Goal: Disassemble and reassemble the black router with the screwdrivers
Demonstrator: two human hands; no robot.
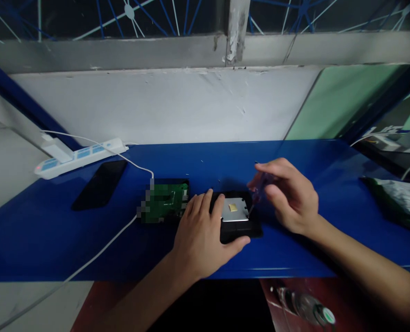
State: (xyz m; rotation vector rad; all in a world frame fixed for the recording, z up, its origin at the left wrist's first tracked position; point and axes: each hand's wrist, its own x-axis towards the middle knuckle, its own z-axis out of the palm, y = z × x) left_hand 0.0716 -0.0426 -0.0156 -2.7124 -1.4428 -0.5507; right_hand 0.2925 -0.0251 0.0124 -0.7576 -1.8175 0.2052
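Note:
My left hand [201,235] lies across a black plastic casing [237,235], its fingers stretched out over the left part and the thumb along the near edge. Set in the casing is a silver metal plate [235,216] with a small gold-coloured square [233,208] on it. My right hand [291,196] pinches a screwdriver [261,186] with a translucent purple handle. The screwdriver slants down to the plate's right edge, where its tip is near a dark corner spot; contact is too small to tell. Left of my left hand is a green circuit board [163,203], partly blurred out.
A black phone [99,185] and a white power strip [80,159] are at the left on the blue table [191,159]. A white cable [103,249] runs past the board. At the right lies a green-and-white packet [398,198]; below the table is a plastic bottle [305,306].

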